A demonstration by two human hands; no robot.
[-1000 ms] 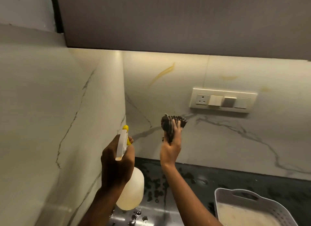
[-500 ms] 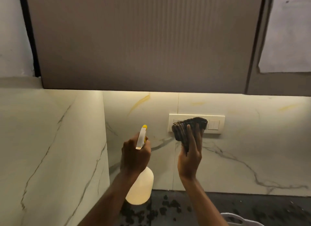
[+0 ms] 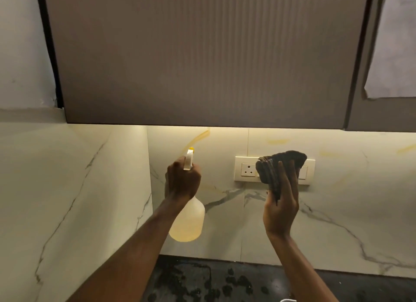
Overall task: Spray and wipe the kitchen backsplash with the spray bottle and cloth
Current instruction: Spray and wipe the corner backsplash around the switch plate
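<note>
My left hand grips the neck of a translucent white spray bottle with a yellow-tipped nozzle, held upright and pointed at the marble backsplash. My right hand holds a dark bunched cloth raised against the right part of the cream socket and switch plate on the backsplash. Part of the plate is hidden by the cloth. Yellowish streaks mark the backsplash just under the cabinet.
A ribbed brown upper cabinet overhangs the backsplash close above my hands. A marble side wall closes the corner on the left. The black countertop below is wet with dark blotches. A white basket rim shows at the bottom edge.
My right hand moved the cloth up and right, from the bare marble onto the switch plate. The spray bottle rose with my left hand. My view tilted upward, so the basket dropped out of sight.
</note>
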